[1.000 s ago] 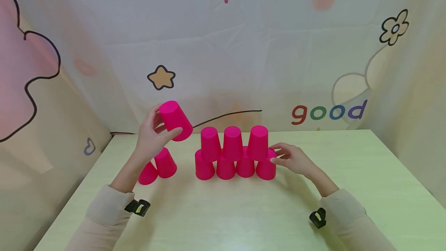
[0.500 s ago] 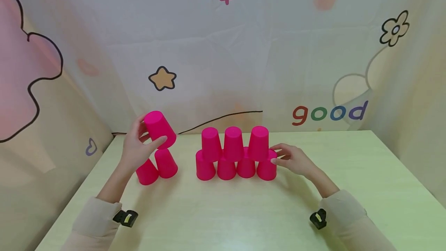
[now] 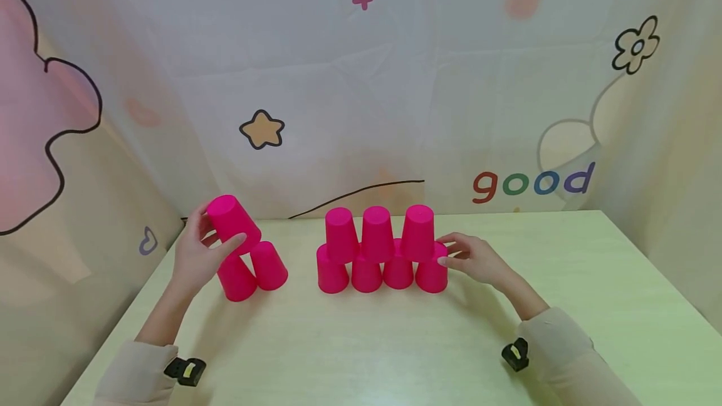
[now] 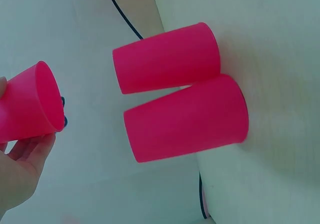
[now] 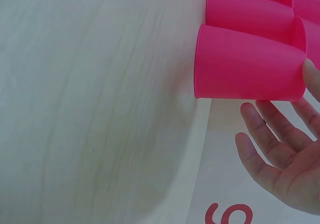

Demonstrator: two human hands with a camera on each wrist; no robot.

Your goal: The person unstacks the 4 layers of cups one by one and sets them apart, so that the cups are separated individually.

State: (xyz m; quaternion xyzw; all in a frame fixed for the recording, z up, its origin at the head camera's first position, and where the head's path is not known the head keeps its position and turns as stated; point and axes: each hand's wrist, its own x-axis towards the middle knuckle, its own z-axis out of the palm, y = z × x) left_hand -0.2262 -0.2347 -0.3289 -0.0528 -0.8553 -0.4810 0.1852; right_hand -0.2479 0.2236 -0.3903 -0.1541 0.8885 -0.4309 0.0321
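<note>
In the head view my left hand [image 3: 197,255] grips an upside-down pink plastic cup [image 3: 231,221], tilted, with the thumb across its near side. Its open rim shows in the left wrist view, apart from the two cups there. Those two upside-down cups, a left one [image 3: 237,281] and a right one [image 3: 269,266], stand side by side on the table below it. My right hand [image 3: 476,259] is at the rightmost bottom cup [image 3: 432,274] of a stack, thumb touching near its top. In the right wrist view the other fingers [image 5: 265,139] are spread loosely beside that cup.
The stack has several cups in its bottom row and three on top, the right top cup [image 3: 418,234] being nearest my right hand. A pale table [image 3: 361,343] lies beneath. A printed cloth backdrop [image 3: 361,111] rises behind its back edge.
My left hand has carried its cup left and down, from between the two groups to above the left pair. My right hand has stayed at the stack.
</note>
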